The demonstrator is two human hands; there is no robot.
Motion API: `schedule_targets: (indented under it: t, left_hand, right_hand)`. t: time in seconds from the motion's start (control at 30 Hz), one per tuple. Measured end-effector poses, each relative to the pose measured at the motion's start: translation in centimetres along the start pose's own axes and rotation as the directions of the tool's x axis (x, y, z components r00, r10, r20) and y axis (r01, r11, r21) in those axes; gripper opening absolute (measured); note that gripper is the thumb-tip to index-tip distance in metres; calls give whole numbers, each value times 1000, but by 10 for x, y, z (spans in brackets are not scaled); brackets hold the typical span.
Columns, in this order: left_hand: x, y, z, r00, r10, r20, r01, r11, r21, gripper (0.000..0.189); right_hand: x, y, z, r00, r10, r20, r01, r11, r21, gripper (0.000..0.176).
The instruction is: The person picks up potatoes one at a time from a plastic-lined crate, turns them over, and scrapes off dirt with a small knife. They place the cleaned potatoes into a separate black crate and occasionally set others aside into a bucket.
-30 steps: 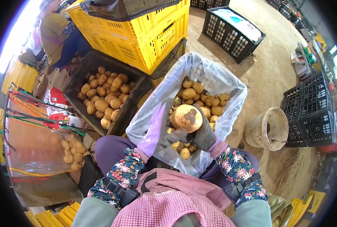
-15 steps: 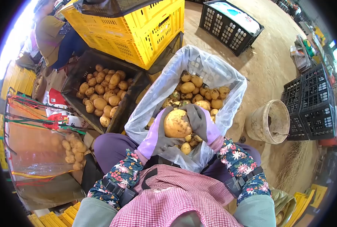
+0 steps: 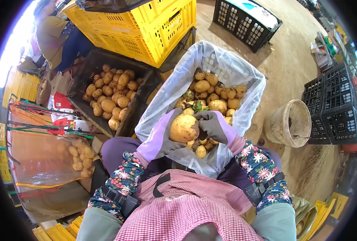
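A large yellow-brown potato (image 3: pixel 184 128) with dirt on its skin is held over a crate lined with clear plastic (image 3: pixel 248 108). My left hand (image 3: pixel 159 134), in a purple and grey glove, is wrapped round it from the left and below. My right hand (image 3: pixel 215 126), gloved alike, is at the potato's right edge with its fingers bent together. What those fingers pinch, if anything, is hidden. Below, several dirty potatoes (image 3: pixel 202 86) fill the crate, with a green leaf (image 3: pixel 198 107) among them.
A dark crate of potatoes (image 3: pixel 109 105) stands left, below stacked yellow crates (image 3: pixel 146 40). A dirty bucket (image 3: pixel 280 124) and black crates (image 3: pixel 333 108) are at the right. Another black crate (image 3: pixel 242 26) is behind. A person (image 3: pixel 54 36) sits at the far left.
The right hand has drawn from the potato's upper face to its right edge. The potato has shifted slightly left in my left hand. The green leaf in the crate now shows.
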State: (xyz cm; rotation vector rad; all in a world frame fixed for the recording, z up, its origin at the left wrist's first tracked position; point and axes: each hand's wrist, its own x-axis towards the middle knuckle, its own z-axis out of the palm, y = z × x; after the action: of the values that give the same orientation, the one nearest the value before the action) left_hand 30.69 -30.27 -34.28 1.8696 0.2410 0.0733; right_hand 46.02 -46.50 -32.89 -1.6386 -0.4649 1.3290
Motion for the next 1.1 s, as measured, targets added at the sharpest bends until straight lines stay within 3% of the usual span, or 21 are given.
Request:
schedule_targets:
  t: [0.03, 0.07, 0.1, 0.13, 0.17, 0.23, 0.3, 0.37, 0.5, 0.57, 0.73, 0.8, 0.87, 0.93, 0.97, 1.03, 1.1]
  left_hand:
    - [0, 0, 1, 999, 30, -22, -29, 998, 57, 94]
    - [0, 2, -1, 999, 34, -26, -33, 998, 57, 94]
    - [0, 4, -2, 997, 51, -49, -41, 983, 179, 94]
    - [0, 5, -2, 995, 70, -67, -47, 953, 298, 93]
    - [0, 0, 0, 996, 71, -62, -49, 954, 297, 93]
    - [-7, -17, 6, 967, 232, -101, -158, 864, 478, 92]
    - [-8, -22, 8, 964, 238, -119, -152, 860, 487, 93]
    - [-10, -26, 10, 960, 234, -154, -131, 860, 492, 94]
    - [-9, -36, 11, 951, 243, -189, -137, 885, 446, 93]
    - [-8, -37, 12, 948, 239, -208, -130, 891, 434, 93]
    - [-7, -49, 10, 879, 452, -150, -272, 736, 620, 99]
    - [-5, -43, 13, 899, 395, -191, -242, 810, 534, 99]
    - [-4, -48, 16, 914, 336, -226, -211, 873, 440, 98]
    - [-4, -75, 23, 914, 186, -359, -155, 981, 116, 99]
    - [-4, -67, 21, 915, 185, -359, -153, 981, 116, 99]
    - [-4, -50, 18, 941, 230, -250, -137, 930, 340, 100]
    - [-4, -50, 21, 935, 243, -259, -151, 932, 329, 99]
  right_hand:
    - [-5, -4, -1, 1000, 0, 1, 0, 1000, 1, 49]
    - [-9, -8, -2, 996, 13, 83, -30, 977, 210, 49]
    - [-12, -11, -4, 986, 8, 164, -75, 911, 407, 48]
    - [-15, -10, -1, 987, -40, 157, -33, 899, 436, 50]
    - [-14, -12, 2, 988, -39, 153, -32, 898, 439, 50]
    - [-14, -12, 15, 989, -55, 138, -22, 866, 500, 52]
    - [-6, 0, 11, 982, -92, 164, 1, 875, 484, 54]
    - [-1, 9, 12, 960, -227, 165, 126, 876, 466, 52]
    - [-15, -9, 9, 966, -222, 133, 128, 855, 502, 52]
    - [-19, -19, 9, 982, -113, 151, 10, 831, 557, 48]
    - [-7, 0, 8, 974, -165, 154, 64, 855, 515, 48]
    - [0, 11, 8, 967, -200, 159, 94, 858, 506, 47]
    - [2, 13, 9, 957, -247, 148, 134, 837, 530, 58]
    - [-9, 0, 8, 959, -243, 144, 132, 837, 530, 53]
    - [-16, -8, 10, 962, -236, 139, 128, 835, 535, 49]
    - [-16, -11, 13, 977, -157, 146, 36, 793, 608, 51]
    - [-11, -4, 14, 976, -170, 133, 60, 805, 590, 51]
